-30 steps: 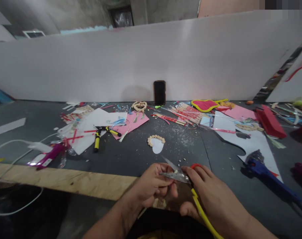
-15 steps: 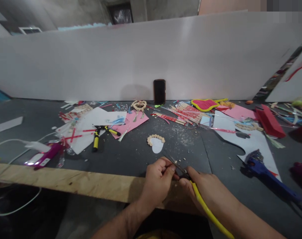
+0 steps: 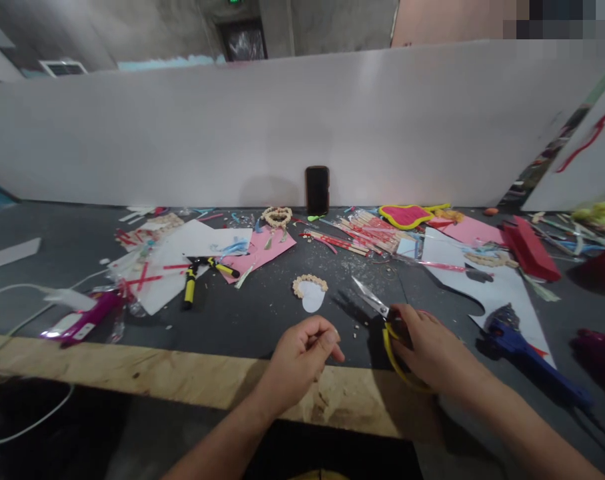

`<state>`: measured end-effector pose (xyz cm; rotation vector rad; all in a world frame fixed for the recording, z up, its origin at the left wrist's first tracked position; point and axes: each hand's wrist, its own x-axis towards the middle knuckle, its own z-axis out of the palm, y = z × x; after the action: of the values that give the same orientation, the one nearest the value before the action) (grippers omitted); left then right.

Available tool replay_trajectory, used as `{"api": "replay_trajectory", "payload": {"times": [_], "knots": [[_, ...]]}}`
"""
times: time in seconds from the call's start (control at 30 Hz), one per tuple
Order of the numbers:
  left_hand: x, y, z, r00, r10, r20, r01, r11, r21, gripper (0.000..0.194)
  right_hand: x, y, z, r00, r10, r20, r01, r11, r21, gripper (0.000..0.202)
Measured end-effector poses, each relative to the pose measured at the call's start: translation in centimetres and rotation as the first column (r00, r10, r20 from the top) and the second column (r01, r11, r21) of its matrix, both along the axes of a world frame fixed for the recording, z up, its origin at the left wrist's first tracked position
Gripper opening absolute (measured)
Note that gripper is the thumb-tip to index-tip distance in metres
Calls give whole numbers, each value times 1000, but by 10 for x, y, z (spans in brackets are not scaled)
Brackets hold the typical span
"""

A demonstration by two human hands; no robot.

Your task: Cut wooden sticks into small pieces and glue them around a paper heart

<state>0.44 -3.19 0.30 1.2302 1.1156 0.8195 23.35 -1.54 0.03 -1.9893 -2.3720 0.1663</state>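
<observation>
A pair of scissors [image 3: 372,297] with yellow handles is in my right hand [image 3: 425,340], its blades closed and pointing up and left over the table. My left hand [image 3: 305,350] is curled with its fingers pressed together near the front edge; anything between the fingertips is too small to make out. Just beyond it lies a white paper heart [image 3: 312,297], with a row of beige pieces [image 3: 302,281] along its upper and left edge. Small pale bits lie on the dark table between the heart and the scissors.
A blue glue gun [image 3: 527,353] lies on cut white paper [image 3: 445,257] at the right. Yellow-black pliers [image 3: 190,287] and a magenta tool [image 3: 92,317] are at the left. A phone [image 3: 317,191] leans on the white partition [image 3: 182,133], behind wrapped sticks [image 3: 367,230].
My right hand has moved right with the scissors, whose blades have come away from my left hand. My left hand has shifted slightly left.
</observation>
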Motion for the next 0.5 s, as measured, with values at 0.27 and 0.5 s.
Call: {"api": "replay_trajectory", "payload": {"times": [0.27,0.5], "knots": [[-29,29,11,958,29,285,27,981,-192,20,-10,39,11,959,-96,265,91,995,31,35],[-66,76,-10,831,166,531,40,934,-354,14,-4,75,25,952,-9,304,29,998,-61,24]]}}
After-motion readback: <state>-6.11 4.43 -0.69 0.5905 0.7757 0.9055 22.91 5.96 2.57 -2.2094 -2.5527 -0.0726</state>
